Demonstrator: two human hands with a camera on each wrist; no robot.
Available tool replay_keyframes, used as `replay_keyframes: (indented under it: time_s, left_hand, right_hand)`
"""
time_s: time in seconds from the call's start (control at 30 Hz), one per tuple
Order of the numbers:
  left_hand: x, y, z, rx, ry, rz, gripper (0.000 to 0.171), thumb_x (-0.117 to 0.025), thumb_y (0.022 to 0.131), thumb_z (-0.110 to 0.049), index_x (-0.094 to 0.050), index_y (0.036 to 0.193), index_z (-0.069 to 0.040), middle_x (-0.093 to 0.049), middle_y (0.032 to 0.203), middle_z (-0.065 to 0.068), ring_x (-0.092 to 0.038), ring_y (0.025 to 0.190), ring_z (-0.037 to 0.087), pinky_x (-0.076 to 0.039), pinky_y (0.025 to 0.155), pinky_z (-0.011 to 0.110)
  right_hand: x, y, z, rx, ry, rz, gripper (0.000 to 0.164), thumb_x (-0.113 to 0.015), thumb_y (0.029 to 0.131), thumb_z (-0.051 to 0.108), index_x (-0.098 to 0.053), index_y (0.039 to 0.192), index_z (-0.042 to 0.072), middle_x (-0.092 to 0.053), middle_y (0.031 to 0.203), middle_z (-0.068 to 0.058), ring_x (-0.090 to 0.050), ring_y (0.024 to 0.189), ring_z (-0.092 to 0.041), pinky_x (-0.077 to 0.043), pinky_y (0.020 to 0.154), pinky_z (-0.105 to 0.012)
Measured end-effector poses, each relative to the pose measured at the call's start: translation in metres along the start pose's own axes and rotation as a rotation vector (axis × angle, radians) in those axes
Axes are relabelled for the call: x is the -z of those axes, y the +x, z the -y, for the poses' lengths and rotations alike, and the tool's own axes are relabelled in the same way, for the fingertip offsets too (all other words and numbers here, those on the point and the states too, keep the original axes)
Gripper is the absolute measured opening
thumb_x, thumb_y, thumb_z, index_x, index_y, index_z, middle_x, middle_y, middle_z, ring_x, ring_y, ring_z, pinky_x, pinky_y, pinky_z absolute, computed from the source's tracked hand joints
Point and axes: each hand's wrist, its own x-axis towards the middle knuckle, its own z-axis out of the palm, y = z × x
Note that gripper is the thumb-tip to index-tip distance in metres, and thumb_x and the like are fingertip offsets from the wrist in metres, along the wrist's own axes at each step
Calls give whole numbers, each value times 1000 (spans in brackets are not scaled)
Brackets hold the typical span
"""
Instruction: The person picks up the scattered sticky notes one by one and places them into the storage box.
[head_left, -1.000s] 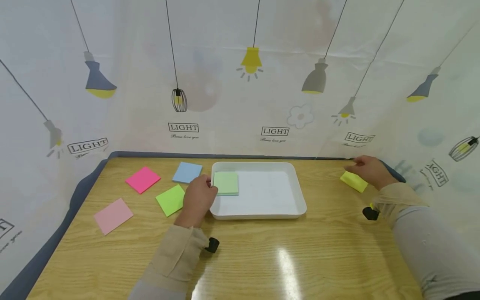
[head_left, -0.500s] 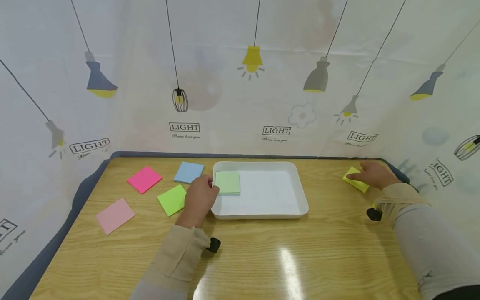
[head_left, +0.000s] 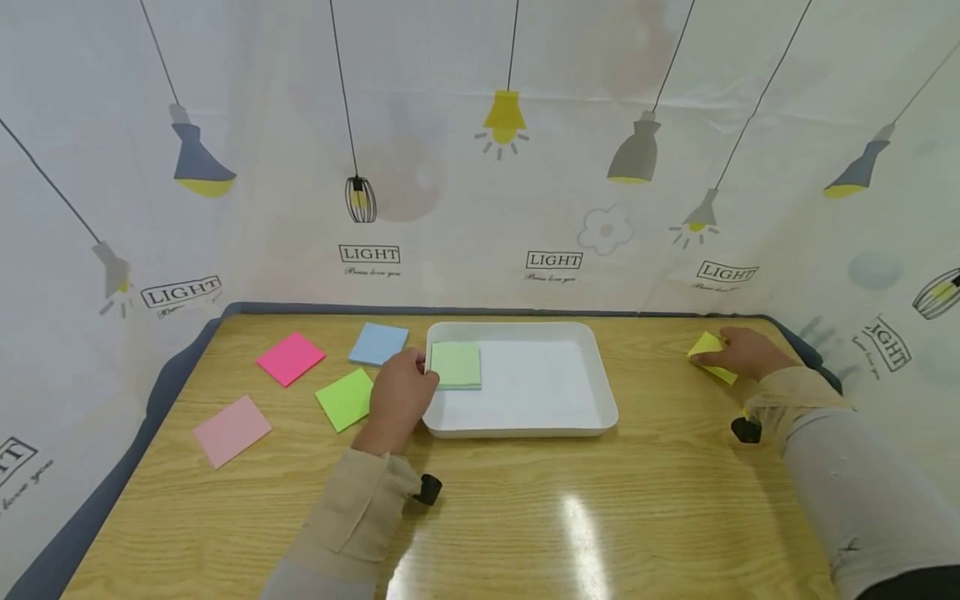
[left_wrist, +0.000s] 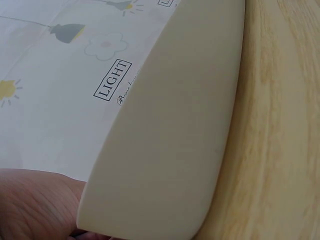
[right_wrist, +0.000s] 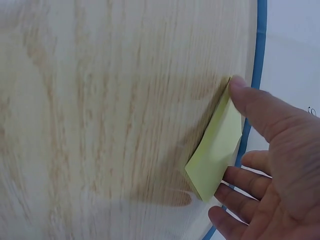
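In the head view, my left hand (head_left: 399,396) grips the left rim of a white tray (head_left: 517,432), fingers and thumb at its edge. The left wrist view shows the tray's outer wall (left_wrist: 160,125) beside part of that hand (left_wrist: 37,205). Inside the tray, at its left end, lies a pale green sticky note pad (head_left: 456,365). At the far right of the table, my right hand (head_left: 750,354) holds a yellow sticky note pad (head_left: 705,346). Seen from the right wrist, thumb and fingers span the yellow pad (right_wrist: 217,150) by its opposite edges.
Left of the tray lie hot pink (head_left: 291,359), light pink (head_left: 232,431), lime green (head_left: 343,400) and blue (head_left: 378,344) sticky note pads on the wooden table (head_left: 495,517). A printed curtain (head_left: 465,208) hangs along the table's back edge.
My right hand has come down onto the yellow sticky note pad, its fingers closing around the edges. The left hand stays at the tray rim.
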Motion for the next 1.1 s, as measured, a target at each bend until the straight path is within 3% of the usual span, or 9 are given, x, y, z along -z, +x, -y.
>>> replay_keyframes:
  time_s: [0.3,0.43,0.53,0.67,0.93,1.1]
  left_hand:
    - [-3,3,1,2,-3,4,26,-54,87,-21,-59,109,-8,-60,87,5,-52,75,20,-44,61,34]
    - [-3,4,1,7,3,8,25,-53,87,-22,-59,108,-9,-59,87,5,-51,75,20,-43,61,34]
    - [-3,4,0,5,8,7,23,-53,87,-22,-59,106,-9,-59,86,5,-51,75,20,-43,60,33]
    - [-3,4,-1,3,11,3,22,-54,87,-22,-59,105,-9,-59,85,5,-51,74,20,-43,59,33]
    - [-3,3,0,7,10,14,27,-53,87,-22,-59,109,-8,-60,87,5,-52,75,20,-44,61,34]
    - [-3,3,2,4,13,7,27,-53,87,-22,-59,110,-8,-59,87,5,-51,75,20,-44,60,33]
  right_hand:
    - [-4,3,-3,-28,16,-6,98,-59,80,60,-31,132,-18,-44,124,-40,-48,99,-43,-42,83,-57]
    - [-5,3,-6,-38,34,-7,99,-60,77,63,-35,129,-18,-49,118,-38,-50,92,-39,-43,76,-52]
    - [-7,3,-7,-48,44,-17,89,-62,75,63,-45,113,-15,-56,96,-29,-50,78,-32,-43,65,-42]
    - [-10,4,-9,-57,56,-60,72,-65,73,63,-50,91,-5,-51,76,-13,-46,66,-25,-38,55,-33]
    - [-9,2,-12,-36,42,-125,59,-65,78,53,-54,85,-4,-56,72,-12,-47,64,-24,-38,56,-34]
    - [-1,-2,-7,-41,51,-143,50,-66,80,42,-62,93,-5,-62,77,-11,-51,67,-23,-43,62,-38]
